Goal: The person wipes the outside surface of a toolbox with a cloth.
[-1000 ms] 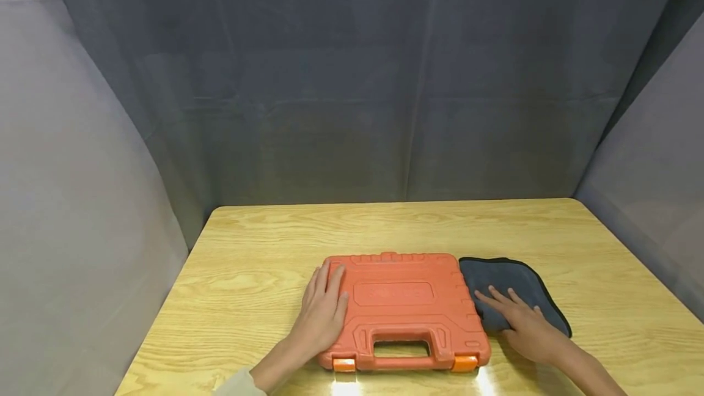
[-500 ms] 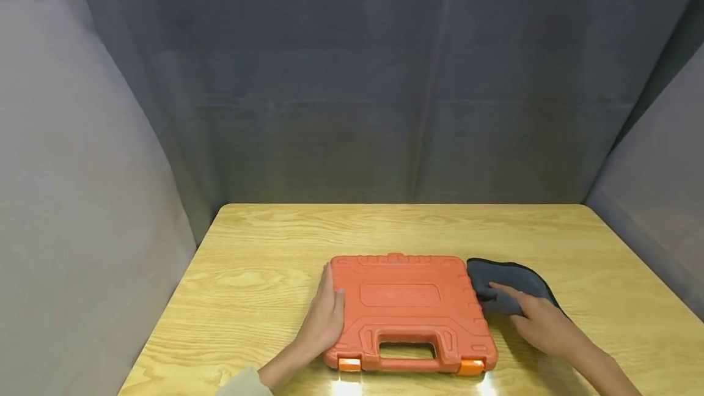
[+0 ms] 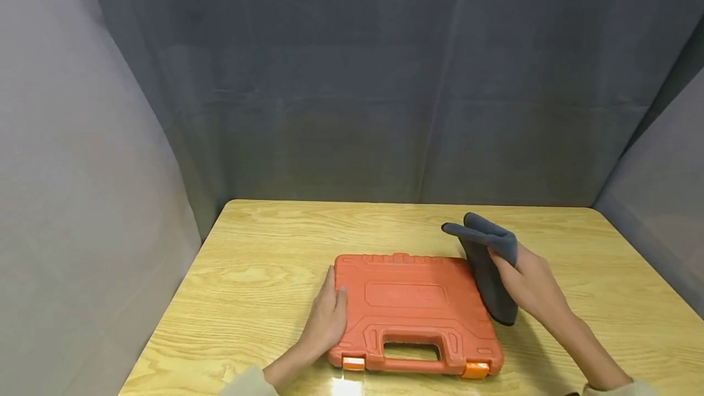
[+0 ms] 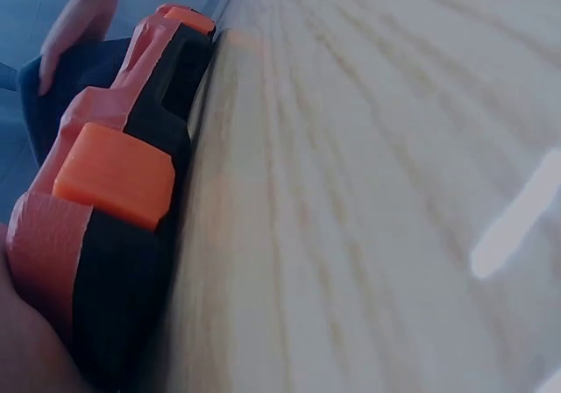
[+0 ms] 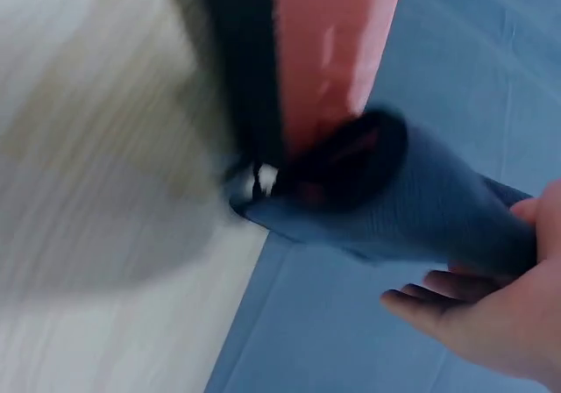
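An orange-red plastic tool case [image 3: 407, 316] lies flat, its handle and two orange latches towards me; its lower half is black in the left wrist view. My left hand [image 3: 324, 319] rests along its left side, fingers straight and thumb by the top edge. A dark blue-grey cloth with black edging [image 3: 489, 280] is folded over and raised in my right hand [image 3: 533, 283], which pinches it between thumb and fingers. The cloth [image 5: 412, 204] hangs by the case's right side; whether its lower edge touches the case is unclear.
All this is on a wood-grain table [image 3: 258, 261]. A dark grey curtain [image 3: 330, 109] stands behind the table, and pale grey sheets flank it at left [image 3: 82, 200] and right [image 3: 660, 182].
My right hand has gone from lying spread on the flat cloth to gripping and lifting it. The left hand's fingers have slid off the case's top to its side.
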A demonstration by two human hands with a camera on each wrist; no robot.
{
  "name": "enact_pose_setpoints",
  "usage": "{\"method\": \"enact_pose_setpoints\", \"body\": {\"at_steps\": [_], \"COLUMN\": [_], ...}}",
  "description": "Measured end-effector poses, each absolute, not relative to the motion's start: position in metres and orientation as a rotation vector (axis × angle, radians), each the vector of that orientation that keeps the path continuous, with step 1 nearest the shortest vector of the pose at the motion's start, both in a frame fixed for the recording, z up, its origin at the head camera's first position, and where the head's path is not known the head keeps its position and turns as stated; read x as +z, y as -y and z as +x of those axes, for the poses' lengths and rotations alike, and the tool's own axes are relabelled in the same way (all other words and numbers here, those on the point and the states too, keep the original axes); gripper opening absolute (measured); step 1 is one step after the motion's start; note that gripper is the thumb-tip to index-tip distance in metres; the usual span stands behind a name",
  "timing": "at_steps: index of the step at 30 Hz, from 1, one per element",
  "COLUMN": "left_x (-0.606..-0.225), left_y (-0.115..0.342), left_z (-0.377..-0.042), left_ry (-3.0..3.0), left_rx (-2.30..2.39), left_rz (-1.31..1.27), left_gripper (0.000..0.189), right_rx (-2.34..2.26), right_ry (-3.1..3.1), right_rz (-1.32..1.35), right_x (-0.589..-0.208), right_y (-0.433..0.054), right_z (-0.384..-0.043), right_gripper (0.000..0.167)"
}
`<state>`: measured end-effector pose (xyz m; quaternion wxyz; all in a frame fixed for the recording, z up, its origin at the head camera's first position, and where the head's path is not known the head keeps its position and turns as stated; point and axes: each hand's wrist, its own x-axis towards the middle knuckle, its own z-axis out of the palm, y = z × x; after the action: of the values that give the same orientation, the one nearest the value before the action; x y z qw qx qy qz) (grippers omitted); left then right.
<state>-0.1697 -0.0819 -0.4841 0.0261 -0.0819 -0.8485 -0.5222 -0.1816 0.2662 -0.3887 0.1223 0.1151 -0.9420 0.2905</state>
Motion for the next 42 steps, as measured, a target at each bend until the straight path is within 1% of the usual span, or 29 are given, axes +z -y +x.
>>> {"method": "enact_pose_setpoints", "body": {"at_steps": [1, 3, 6, 11, 14, 18, 23, 27, 29, 32, 36, 39, 42], "left_x": [-0.484, -0.483, -0.483, -0.482, -0.482, -0.483, -0.483, -0.484, -0.484, -0.484, -0.484, -0.484, -0.485], "left_y": [0.082, 0.082, 0.082, 0.081, 0.081, 0.082, 0.083, 0.083, 0.083, 0.083, 0.082, 0.082, 0.081], "left_z": [-0.169, -0.169, -0.168, -0.168, -0.168, -0.169, -0.170, -0.170, -0.170, -0.171, -0.172, -0.171, -0.170], "left_ry": [2.621, 2.622, 2.625, 2.625, 2.624, 2.615, 2.609, 2.612, 2.611, 2.598, 2.569, 2.547, 2.533], "left_rx": [-1.616, -1.619, -1.621, -1.605, -1.600, -1.594, -1.591, -1.585, -1.576, -1.565, -1.536, -1.514, -1.511], "left_rz": [-0.252, -0.248, -0.248, -0.254, -0.257, -0.258, -0.259, -0.259, -0.260, -0.275, -0.304, -0.310, -0.310], "left_gripper": [0.057, 0.057, 0.057, 0.057, 0.057, 0.057, 0.056, 0.056, 0.056, 0.056, 0.054, 0.052, 0.050], "right_rx": [0.874, 0.889, 0.915, 0.947, 0.983, 1.057, 1.234, 1.456, 1.559, 1.573, 1.405, 1.218, 0.981], "right_ry": [2.731, 2.699, 2.689, 2.703, 2.711, 2.733, 2.820, 2.894, 2.920, 2.993, 3.149, 3.231, 3.256], "right_rz": [0.324, 0.398, 0.477, 0.426, 0.360, 0.285, 0.253, 0.333, 0.448, 0.549, 0.609, 0.767, 0.950], "right_x": [-0.387, -0.386, -0.388, -0.392, -0.391, -0.390, -0.385, -0.381, -0.381, -0.383, -0.385, -0.386, -0.388], "right_y": [-0.259, -0.244, -0.224, -0.195, -0.178, -0.159, -0.139, -0.125, -0.116, -0.102, -0.083, -0.071, -0.061], "right_z": [-0.183, -0.190, -0.199, -0.208, -0.214, -0.218, -0.216, -0.214, -0.216, -0.216, -0.215, -0.214, -0.213], "right_gripper": [0.044, 0.038, 0.035, 0.033, 0.035, 0.045, 0.051, 0.054, 0.053, 0.053, 0.069, 0.069, 0.061]}}
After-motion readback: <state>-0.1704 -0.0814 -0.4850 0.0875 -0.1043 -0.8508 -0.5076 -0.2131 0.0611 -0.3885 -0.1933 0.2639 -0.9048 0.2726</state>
